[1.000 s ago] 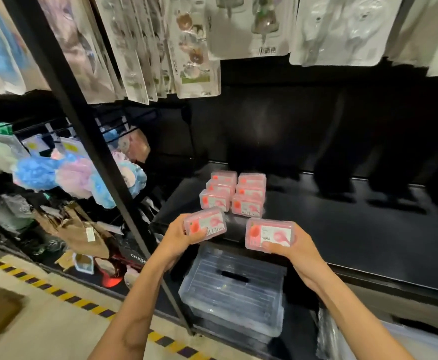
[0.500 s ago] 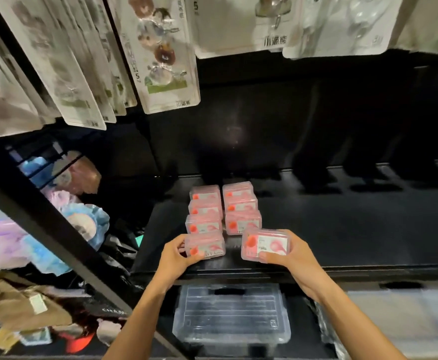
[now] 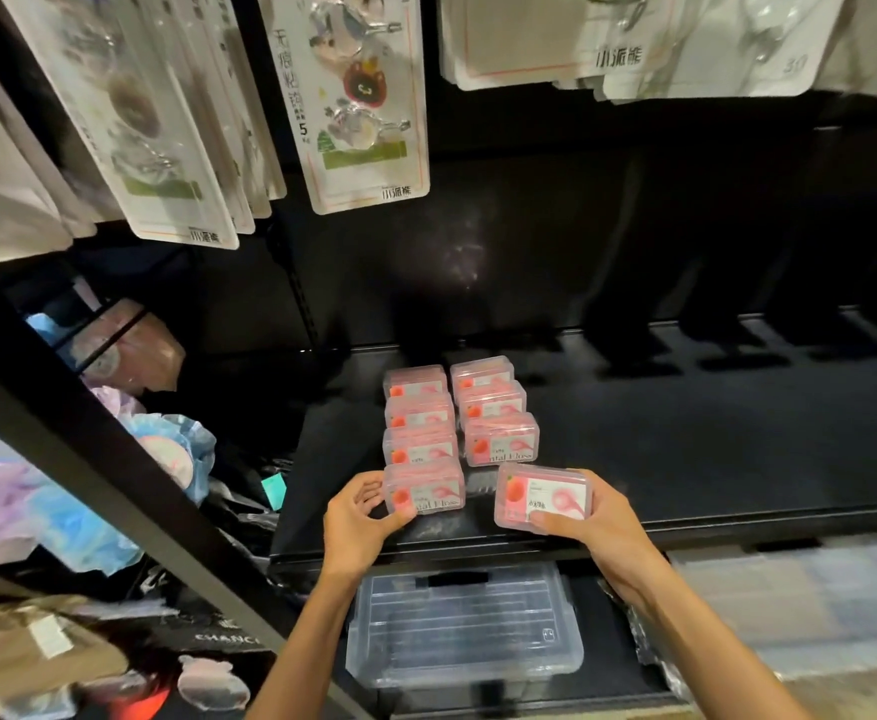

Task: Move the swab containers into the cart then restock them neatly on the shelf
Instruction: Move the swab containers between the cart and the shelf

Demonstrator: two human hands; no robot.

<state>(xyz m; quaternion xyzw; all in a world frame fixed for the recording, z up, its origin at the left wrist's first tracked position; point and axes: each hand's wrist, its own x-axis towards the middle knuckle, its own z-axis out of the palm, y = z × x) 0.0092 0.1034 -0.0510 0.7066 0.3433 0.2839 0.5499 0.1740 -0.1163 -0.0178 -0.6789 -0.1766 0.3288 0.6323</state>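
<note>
Several pink, clear-lidded swab containers (image 3: 498, 438) stand in two neat columns on the black shelf (image 3: 711, 459). My left hand (image 3: 361, 519) grips one more container (image 3: 424, 488) that rests on the shelf at the front of the left column. My right hand (image 3: 600, 519) holds another container (image 3: 542, 497) by its right end, tilted just above the shelf's front edge, in front of the right column and slightly right of it.
Blister-carded goods (image 3: 353, 96) hang from hooks overhead. A clear plastic storage box (image 3: 465, 623) sits below the shelf. A black upright post (image 3: 114, 459) slants across the left, with bath poufs (image 3: 166, 454) behind it. The shelf's right side is bare.
The view has closed in on the shelf. My left hand has carried its container forward and set it down at the front of the left column. My right hand's container has come close to the right column.
</note>
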